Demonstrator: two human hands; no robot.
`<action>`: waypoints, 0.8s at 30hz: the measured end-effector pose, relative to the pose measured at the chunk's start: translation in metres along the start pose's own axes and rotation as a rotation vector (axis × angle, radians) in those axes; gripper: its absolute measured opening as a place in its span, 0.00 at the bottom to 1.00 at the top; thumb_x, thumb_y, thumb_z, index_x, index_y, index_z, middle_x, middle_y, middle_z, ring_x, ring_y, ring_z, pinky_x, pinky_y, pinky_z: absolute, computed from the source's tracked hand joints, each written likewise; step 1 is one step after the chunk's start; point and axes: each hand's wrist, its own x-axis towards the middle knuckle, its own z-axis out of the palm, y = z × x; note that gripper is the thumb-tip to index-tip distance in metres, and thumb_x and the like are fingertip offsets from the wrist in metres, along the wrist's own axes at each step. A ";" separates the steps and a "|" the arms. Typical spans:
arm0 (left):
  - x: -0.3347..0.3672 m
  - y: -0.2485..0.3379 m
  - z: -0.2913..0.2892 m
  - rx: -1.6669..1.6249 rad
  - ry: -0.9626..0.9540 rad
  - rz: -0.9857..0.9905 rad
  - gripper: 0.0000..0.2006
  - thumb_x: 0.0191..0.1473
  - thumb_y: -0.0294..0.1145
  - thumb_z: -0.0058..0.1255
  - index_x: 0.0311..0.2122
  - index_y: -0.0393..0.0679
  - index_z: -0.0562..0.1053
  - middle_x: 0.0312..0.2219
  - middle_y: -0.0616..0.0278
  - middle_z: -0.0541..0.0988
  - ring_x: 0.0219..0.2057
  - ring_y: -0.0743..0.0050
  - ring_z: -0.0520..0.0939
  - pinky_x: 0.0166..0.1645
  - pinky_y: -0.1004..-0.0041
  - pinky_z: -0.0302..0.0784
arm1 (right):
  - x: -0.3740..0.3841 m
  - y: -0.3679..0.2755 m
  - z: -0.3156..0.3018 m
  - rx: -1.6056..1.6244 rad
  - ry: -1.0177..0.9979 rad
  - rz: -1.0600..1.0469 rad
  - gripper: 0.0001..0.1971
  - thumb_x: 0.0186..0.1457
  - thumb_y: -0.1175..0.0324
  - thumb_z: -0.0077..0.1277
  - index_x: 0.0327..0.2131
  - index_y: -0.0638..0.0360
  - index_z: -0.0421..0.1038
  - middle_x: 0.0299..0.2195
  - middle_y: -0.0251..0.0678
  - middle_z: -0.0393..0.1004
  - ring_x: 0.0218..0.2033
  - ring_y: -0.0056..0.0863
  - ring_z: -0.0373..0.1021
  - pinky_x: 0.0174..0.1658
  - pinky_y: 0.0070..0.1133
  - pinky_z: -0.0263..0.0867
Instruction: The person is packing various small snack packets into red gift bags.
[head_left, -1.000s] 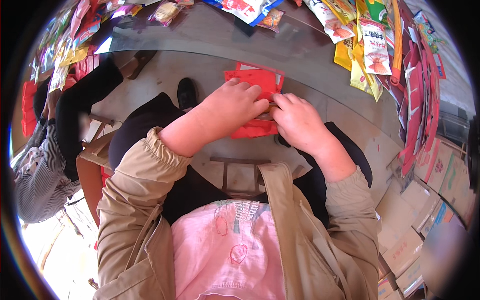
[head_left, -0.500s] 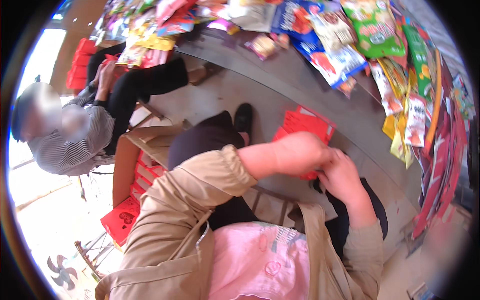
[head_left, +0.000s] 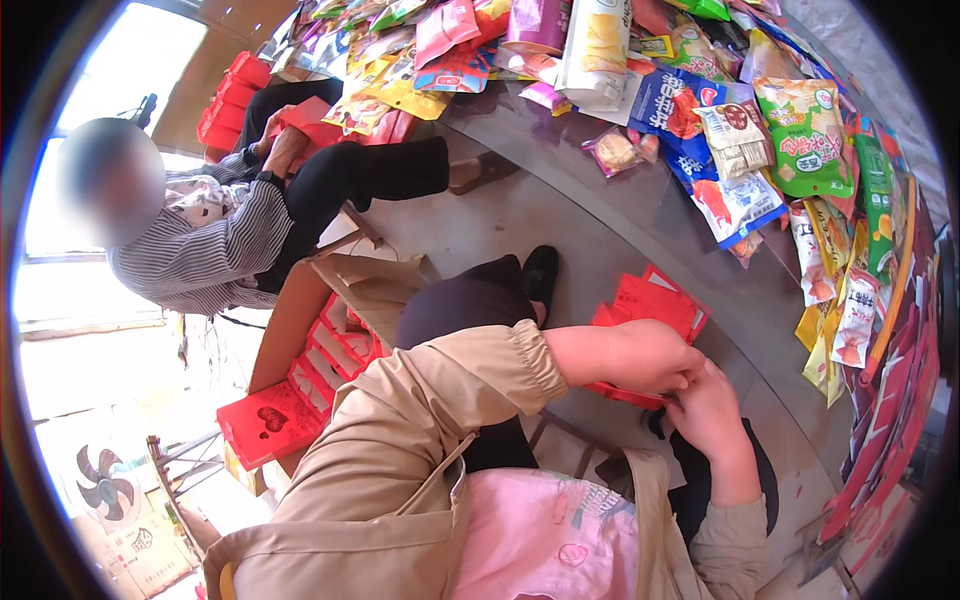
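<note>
My left hand [head_left: 655, 357] and my right hand [head_left: 705, 405] meet over my lap at the table's edge, fingers closed and pinched together. They grip a red cardboard box [head_left: 655, 303], partly opened out, whose flaps show beyond and below my left wrist. Exactly where the fingertips press on it is hidden behind the knuckles. A tan sleeve [head_left: 470, 385] covers my left forearm.
Packaged snacks [head_left: 735, 140] lie heaped across the grey table [head_left: 600, 180]. At my left stands an open carton [head_left: 290, 330] with red boxes inside. Further left a seated person [head_left: 215, 230] holds something red. A fan [head_left: 105, 484] is at lower left.
My view has shifted, so the scene sits lower and further right. Both hands stay together at the red box, with little change in their pose.
</note>
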 end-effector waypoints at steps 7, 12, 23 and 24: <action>-0.001 -0.022 0.002 -0.247 0.141 0.066 0.11 0.59 0.34 0.52 0.46 0.45 0.78 0.35 0.50 0.83 0.38 0.48 0.84 0.44 0.61 0.78 | 0.006 -0.004 0.001 -0.060 0.110 -0.078 0.16 0.44 0.74 0.57 0.40 0.61 0.75 0.54 0.45 0.69 0.55 0.46 0.67 0.57 0.37 0.65; 0.005 -0.020 -0.005 -0.274 0.213 -0.010 0.11 0.63 0.36 0.53 0.43 0.40 0.77 0.32 0.55 0.82 0.32 0.61 0.82 0.40 0.66 0.77 | -0.002 0.002 0.000 -0.069 0.139 -0.076 0.13 0.41 0.73 0.61 0.34 0.62 0.74 0.53 0.46 0.69 0.57 0.46 0.65 0.60 0.38 0.63; -0.006 -0.007 -0.020 -0.095 -0.362 -0.075 0.08 0.53 0.30 0.61 0.38 0.43 0.80 0.29 0.61 0.83 0.34 0.68 0.83 0.39 0.69 0.76 | -0.004 0.000 0.007 -0.024 0.213 -0.110 0.12 0.42 0.73 0.62 0.34 0.59 0.76 0.51 0.39 0.69 0.56 0.43 0.65 0.60 0.38 0.63; -0.008 -0.009 -0.014 0.070 -0.352 -0.003 0.09 0.50 0.29 0.62 0.38 0.44 0.80 0.30 0.59 0.83 0.35 0.64 0.84 0.39 0.66 0.77 | -0.005 0.001 0.007 -0.037 0.219 -0.121 0.09 0.43 0.74 0.60 0.32 0.60 0.75 0.51 0.40 0.69 0.55 0.43 0.66 0.59 0.38 0.64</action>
